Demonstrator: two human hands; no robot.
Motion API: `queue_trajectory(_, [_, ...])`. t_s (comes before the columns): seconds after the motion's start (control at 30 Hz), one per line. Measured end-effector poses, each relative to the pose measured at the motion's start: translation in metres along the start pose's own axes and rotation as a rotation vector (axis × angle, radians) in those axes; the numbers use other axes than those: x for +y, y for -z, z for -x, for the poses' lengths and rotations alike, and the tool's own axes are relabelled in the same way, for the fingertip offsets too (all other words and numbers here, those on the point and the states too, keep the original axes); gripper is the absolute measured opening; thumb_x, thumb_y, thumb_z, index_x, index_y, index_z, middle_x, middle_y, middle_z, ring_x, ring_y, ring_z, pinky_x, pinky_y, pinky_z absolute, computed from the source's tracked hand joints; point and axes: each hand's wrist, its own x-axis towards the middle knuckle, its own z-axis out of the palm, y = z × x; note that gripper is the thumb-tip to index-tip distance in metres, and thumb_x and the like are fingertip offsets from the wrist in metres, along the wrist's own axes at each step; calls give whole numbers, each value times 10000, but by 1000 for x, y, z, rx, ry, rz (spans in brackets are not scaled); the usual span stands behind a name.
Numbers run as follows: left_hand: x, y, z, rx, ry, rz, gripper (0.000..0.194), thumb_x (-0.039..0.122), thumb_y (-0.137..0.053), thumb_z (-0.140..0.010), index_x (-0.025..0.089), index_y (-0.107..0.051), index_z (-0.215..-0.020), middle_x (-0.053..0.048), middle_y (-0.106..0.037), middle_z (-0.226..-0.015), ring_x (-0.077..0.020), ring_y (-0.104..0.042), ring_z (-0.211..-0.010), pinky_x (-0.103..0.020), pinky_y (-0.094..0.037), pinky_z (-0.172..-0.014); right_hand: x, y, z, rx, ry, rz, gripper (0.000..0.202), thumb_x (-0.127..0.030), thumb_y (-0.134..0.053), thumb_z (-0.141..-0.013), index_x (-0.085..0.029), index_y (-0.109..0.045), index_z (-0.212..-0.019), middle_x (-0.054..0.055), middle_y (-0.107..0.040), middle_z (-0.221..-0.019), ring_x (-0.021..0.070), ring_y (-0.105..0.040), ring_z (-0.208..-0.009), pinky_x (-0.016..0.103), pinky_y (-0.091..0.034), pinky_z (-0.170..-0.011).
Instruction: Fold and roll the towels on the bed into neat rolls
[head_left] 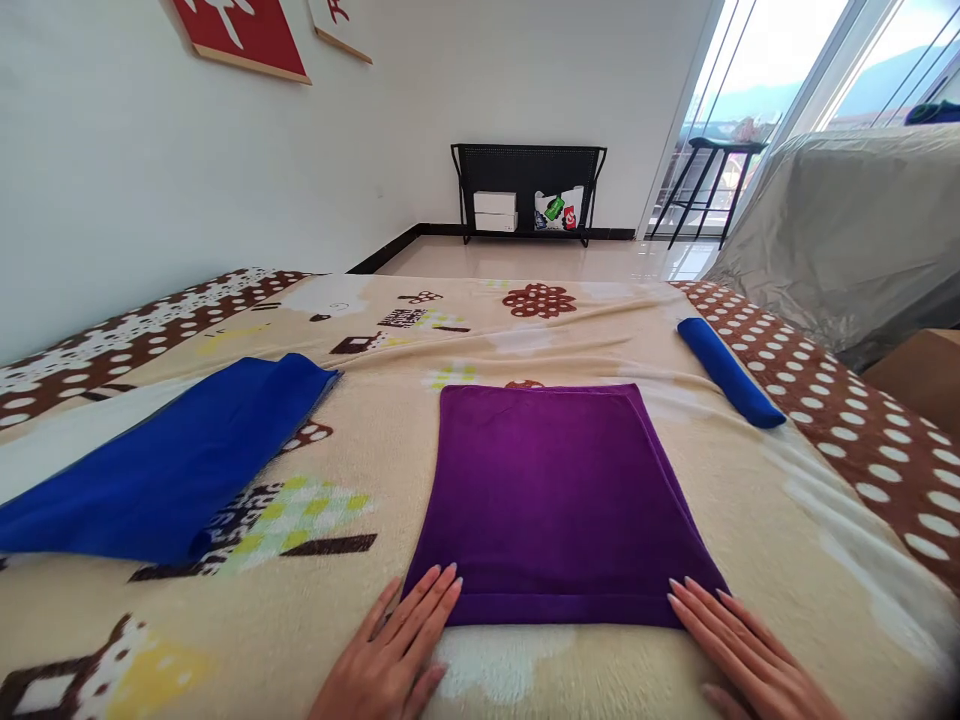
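A purple cloth, folded into a flat square, lies in front of me on a patterned blanket. Its near edge shows a narrow folded strip. My left hand rests flat with fingers stretched over the near left corner. At the near right corner, the outstretched fingers of my right hand press on the cloth. To the left lies a loosely spread blue cloth. A rolled blue cloth sits at the right, close to the brown dotted border.
Beyond the blanket, a black rack with white boxes stands against the wall. A black stool is by the window. Plastic sheeting covers something bulky at the right, near a cardboard box.
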Motion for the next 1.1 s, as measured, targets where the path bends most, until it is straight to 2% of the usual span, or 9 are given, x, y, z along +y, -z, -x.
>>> queue_trajectory(0.1, [-10, -2, 17, -32, 1, 58, 493, 295, -472, -971, 185, -452, -1451, -35, -584, -1418, -142, -496, -1348, -302, -279, -1202, 13, -9, 24, -38, -41, -48, 655, -331, -540, -914, -202, -347, -1527, 21, -479, -1475, 210, -532, -1295, 275, -500, -1025])
queue_trajectory(0.27, [-21, 0, 22, -29, -1, 144, 526, 129, -439, -939, 231, -432, -1456, -36, -619, -1375, -153, -548, -1301, -348, -353, -1170, 27, -13, 44, -96, -69, -42, 618, -332, -534, -930, -275, -359, -1520, -9, -469, -1483, 235, -475, -1347, 354, -417, -1119])
queue_trajectory(0.43, [-29, 5, 22, -1, -70, 88, 499, 152, -552, -898, 201, -513, -1393, -62, -634, -1354, -207, -533, -1321, -385, -392, -1143, 36, -10, 47, -119, -90, -6, 617, -373, -565, -923, -331, -372, -1508, -25, -458, -1491, 246, -442, -1376, 374, -398, -1111])
queue_trajectory(0.57, [-34, 2, 31, 31, 23, 119, 451, 138, -587, -894, 243, -571, -1332, -55, -626, -1365, -244, -502, -1351, -430, -411, -1104, 40, -13, 49, -120, -121, -18, 553, -364, -535, -940, -378, -411, -1478, -25, -449, -1500, 251, -450, -1371, 386, -429, -1061])
queue_trajectory(0.67, [-38, -1, 38, 70, 87, 120, 411, 133, -605, -885, 287, -621, -1265, -48, -620, -1374, -251, -532, -1322, -428, -426, -1059, 41, -16, 49, -94, -174, -27, 481, -387, -519, -947, -424, -477, -1424, -23, -432, -1516, 267, -468, -1356, 404, -450, -1025])
queue_trajectory(0.83, [-32, -1, 35, 148, 188, 137, 360, 124, -637, -866, 297, -676, -1179, -39, -692, -1265, -238, -624, -1186, -417, -413, -1022, 41, -23, 47, -8, -263, -90, 388, -401, -518, -947, -460, -574, -1326, -21, -485, -1475, 255, -534, -1271, 384, -486, -946])
queue_trajectory(1.0, [-18, -2, 28, 319, 241, 192, 242, 181, -607, -924, 234, -696, -1142, -44, -754, -1116, -191, -673, -1067, -383, -325, -1079, 40, -31, 58, 97, -315, -136, 351, -403, -566, -920, -436, -637, -1262, 11, -582, -1341, 244, -591, -1152, 380, -475, -917])
queue_trajectory(1.1, [-18, -5, 29, 305, 215, 192, 246, 169, -604, -924, 226, -689, -1148, -43, -751, -1131, -189, -669, -1082, -378, -304, -1091, 42, -32, 64, 97, -295, -104, 362, -383, -577, -910, -444, -634, -1263, 12, -605, -1293, 241, -607, -1115, 393, -455, -933])
